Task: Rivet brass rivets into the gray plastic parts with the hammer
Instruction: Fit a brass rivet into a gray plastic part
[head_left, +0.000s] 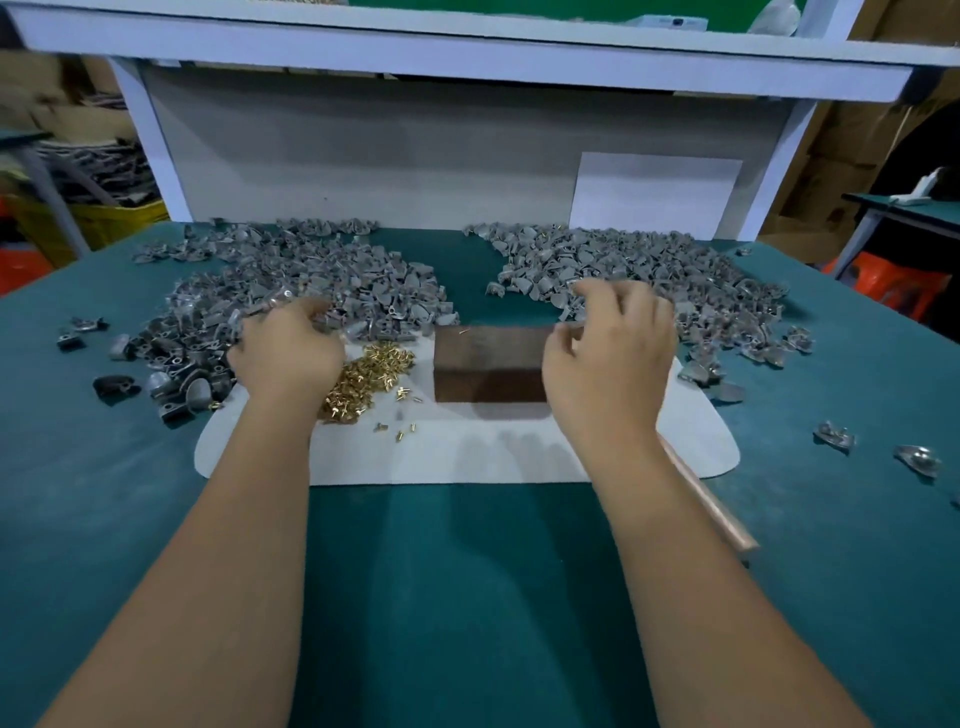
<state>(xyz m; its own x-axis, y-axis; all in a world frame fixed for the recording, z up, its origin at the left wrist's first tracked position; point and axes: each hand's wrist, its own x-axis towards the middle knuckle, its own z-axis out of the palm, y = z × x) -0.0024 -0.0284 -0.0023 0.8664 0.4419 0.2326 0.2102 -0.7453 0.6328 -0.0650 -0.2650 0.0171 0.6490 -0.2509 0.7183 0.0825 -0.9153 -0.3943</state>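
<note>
Two heaps of gray plastic parts lie on the green table, a left heap (291, 275) and a right heap (649, 265) whose parts show brass specks. My left hand (285, 353) reaches into the near edge of the left heap, and its curled fingers grip a gray part (274, 300). My right hand (608, 353) hovers at the near edge of the right heap with loosely curled fingers; I see nothing in them. A pile of brass rivets (374, 374) lies between my hands. One rivet (464, 330) rests on the brown block (493, 364). The hammer's wooden handle (719, 517) sticks out under my right forearm.
A white mat (467, 452) lies under the block and the rivets. Stray gray parts (836, 436) dot the table on the right and far left. A white shelf frame (467, 62) and a back panel close off the far side. Orange and yellow bins stand beyond the table.
</note>
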